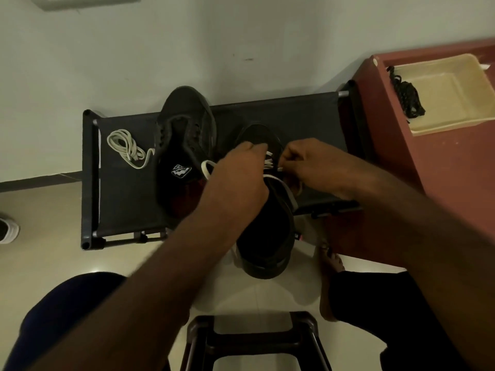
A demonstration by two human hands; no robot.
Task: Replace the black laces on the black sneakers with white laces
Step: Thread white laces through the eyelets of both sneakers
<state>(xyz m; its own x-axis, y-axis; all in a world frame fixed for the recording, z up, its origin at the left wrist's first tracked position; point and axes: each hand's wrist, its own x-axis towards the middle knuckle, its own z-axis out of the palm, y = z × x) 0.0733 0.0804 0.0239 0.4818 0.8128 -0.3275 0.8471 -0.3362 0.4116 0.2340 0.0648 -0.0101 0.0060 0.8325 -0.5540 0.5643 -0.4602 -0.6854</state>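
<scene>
Dark counter (128, 188): black laces (408, 97) lie in a tray (444, 87). The left hand (241, 170) and right hand (302, 164) each keep a pinching grip on the white lace (268, 159), part-threaded through the near sneaker (267, 231). The far sneaker (184, 124) appears laceless beside the coiled lace (126, 145).

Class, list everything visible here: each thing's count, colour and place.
Sneaker being laced: one, black, rack's front edge.
Second sneaker: one, black, left beside it.
Threaded flat lace: one, white, in the first sneaker.
Coiled lace: one, white, rack's left end.
Cord laces: bundle, black, in tray.
Plastic tray: one, cream, on cabinet.
Cabinet: one, reddish-brown, right.
Fabric-topped rack: one, dark grey, against wall.
Stool: one, dark, bottom centre.
Shoe: one, white-soled, left edge.
Left hand, right hand: two, pinching the threaded lace.
</scene>
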